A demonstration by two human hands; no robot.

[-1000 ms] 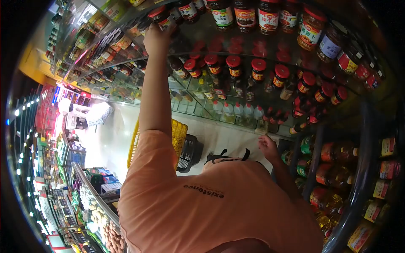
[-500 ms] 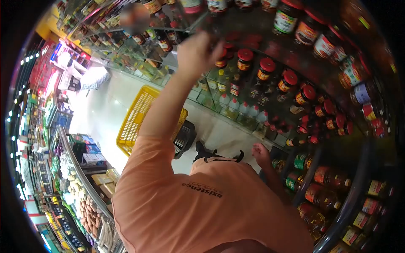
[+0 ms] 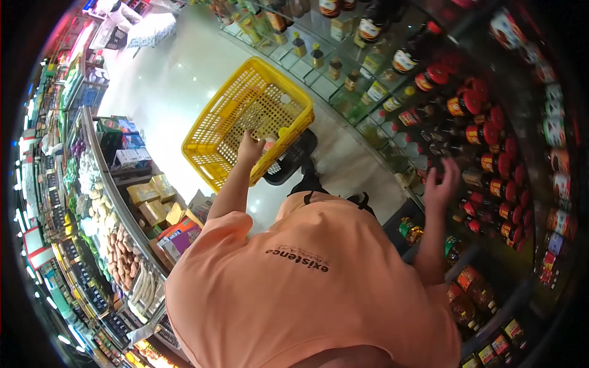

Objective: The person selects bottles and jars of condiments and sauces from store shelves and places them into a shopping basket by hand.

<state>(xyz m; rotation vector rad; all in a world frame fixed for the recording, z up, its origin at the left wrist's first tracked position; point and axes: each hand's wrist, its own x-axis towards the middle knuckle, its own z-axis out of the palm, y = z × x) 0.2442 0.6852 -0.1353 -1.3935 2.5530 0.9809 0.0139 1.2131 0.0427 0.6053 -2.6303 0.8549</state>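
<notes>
My left hand [image 3: 249, 149] is inside the near side of a yellow plastic shopping basket [image 3: 202, 149], fingers curled at a small jar [image 3: 269, 145] with a pale and reddish label. My fingers hide part of the jar, and its contents cannot be made out. A yellow cap [image 3: 283, 132] shows beside it in the basket. Over on the right, my right hand [image 3: 443, 183] is raised in front of the shelf of red-capped jars [image 3: 494, 163], fingers apart and holding nothing.
A dark basket [image 3: 287, 170] lies under the yellow one. Glass shelves of sauce bottles [image 3: 316, 56] run along the right. Oil bottles [image 3: 472, 281] stand at lower right. Vegetable bins [image 3: 116, 245] and boxes [image 3: 153, 197] line the left.
My left hand has come down from the upper sauce shelf into the yellow basket. My right hand has risen outward to the right. The view has shifted, bringing the basket nearer the middle.
</notes>
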